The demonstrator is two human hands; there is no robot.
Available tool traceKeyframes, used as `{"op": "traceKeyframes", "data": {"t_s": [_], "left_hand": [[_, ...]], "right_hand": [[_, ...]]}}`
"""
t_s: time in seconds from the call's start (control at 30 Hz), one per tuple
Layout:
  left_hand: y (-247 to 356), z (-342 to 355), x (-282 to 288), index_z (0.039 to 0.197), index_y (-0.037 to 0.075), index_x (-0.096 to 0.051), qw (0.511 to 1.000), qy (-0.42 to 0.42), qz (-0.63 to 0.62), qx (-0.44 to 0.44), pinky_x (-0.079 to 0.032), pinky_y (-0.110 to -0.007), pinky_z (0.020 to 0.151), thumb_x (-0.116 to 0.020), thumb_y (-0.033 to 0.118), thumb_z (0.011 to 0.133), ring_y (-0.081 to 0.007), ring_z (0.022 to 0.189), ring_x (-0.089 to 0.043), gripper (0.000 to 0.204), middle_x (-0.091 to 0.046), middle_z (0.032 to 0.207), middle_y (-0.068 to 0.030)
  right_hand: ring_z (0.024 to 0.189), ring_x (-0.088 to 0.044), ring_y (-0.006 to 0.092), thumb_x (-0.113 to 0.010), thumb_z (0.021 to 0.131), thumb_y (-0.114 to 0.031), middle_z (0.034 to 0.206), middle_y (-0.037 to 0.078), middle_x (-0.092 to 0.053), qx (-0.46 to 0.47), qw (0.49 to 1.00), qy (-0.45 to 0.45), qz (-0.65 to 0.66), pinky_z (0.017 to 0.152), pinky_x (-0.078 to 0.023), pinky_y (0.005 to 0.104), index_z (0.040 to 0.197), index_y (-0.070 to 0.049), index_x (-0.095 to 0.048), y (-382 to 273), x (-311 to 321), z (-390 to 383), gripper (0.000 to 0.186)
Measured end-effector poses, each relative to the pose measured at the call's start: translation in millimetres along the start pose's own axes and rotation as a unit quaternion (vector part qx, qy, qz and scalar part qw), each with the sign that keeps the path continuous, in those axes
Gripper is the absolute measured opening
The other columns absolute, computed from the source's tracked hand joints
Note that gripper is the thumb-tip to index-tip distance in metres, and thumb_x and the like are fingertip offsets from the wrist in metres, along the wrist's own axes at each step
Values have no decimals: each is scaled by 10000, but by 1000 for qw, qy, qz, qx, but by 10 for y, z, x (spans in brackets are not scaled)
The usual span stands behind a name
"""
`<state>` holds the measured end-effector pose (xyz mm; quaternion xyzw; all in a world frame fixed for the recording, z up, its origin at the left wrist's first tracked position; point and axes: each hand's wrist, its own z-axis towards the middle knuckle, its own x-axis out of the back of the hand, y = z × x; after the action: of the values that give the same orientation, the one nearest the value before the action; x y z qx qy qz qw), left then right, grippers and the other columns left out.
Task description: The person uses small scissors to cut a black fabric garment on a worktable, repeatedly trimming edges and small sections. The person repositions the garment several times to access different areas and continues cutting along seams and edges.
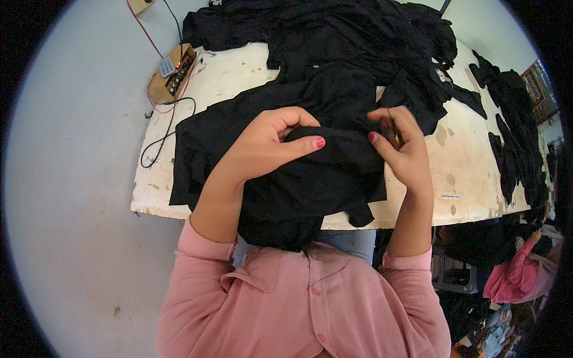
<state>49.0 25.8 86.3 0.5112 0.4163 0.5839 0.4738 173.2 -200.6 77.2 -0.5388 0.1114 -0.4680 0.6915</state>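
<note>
A black garment [316, 179] lies across the near part of the table and hangs over its front edge. My left hand [268, 140] is closed on a raised fold of this cloth, its thumb on top and its fingers curled behind. Beside the fold's right end, my right hand [409, 146] has its fingers curled, with the thumb pointing at the cloth. A small yellowish and dark thing shows between those fingers, too little of it to name. Whether the right thumb touches the cloth I cannot tell.
More black garments [352, 36] cover the table's far side; others [507, 131] lie along the right. A box with exposed electronics [173, 74] stands at far left, its black cable [158, 156] looping over the pale tabletop [471, 161]. Lower right, a person in pink [516, 274] works.
</note>
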Motion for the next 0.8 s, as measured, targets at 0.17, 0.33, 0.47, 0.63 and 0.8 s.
{"op": "traceKeyframes", "data": {"t_s": [0.17,0.33,0.47,0.63,0.8], "left_hand": [[-40,-22,-92,1016,-19,-651,998,25,-64,9,-463,-199,689,-716,129,839,-45,800,-569,240,-653,932,-21],[-24,-40,-115,967,-24,-666,999,48,8,-16,-478,-243,703,-703,94,812,-104,792,-612,198,-670,897,-64],[-16,-90,-134,909,-21,-671,969,76,196,-128,-481,-288,704,-697,73,774,-204,769,-631,166,-651,835,-120],[-48,-83,-197,858,7,-655,962,103,205,-147,-453,-283,679,-715,88,779,-178,754,-600,128,-606,788,-90],[-74,-77,-174,821,2,-634,968,51,181,-168,-452,-288,668,-709,123,816,-176,750,-600,142,-607,786,-83]], "right_hand": [[767,-600,177,-743,689,10,885,74,-618,183,970,55,-150,637,-448,247,932,-20,-666,-150,-304,-48,256],[740,-653,248,-732,681,-28,874,91,-639,205,954,59,-208,617,-509,297,921,-72,-677,-193,-509,-88,250],[717,-619,179,-685,761,-42,836,76,-627,145,984,37,-93,625,-479,260,906,-71,-673,-165,-479,-27,148],[624,-458,49,-555,943,-178,839,17,-602,-42,969,-22,241,570,-369,189,1019,-56,-614,-139,-503,-38,154],[609,-427,60,-506,970,-181,837,32,-575,-100,917,-96,374,556,-360,203,925,-53,-525,-73,-552,-34,137]]}}
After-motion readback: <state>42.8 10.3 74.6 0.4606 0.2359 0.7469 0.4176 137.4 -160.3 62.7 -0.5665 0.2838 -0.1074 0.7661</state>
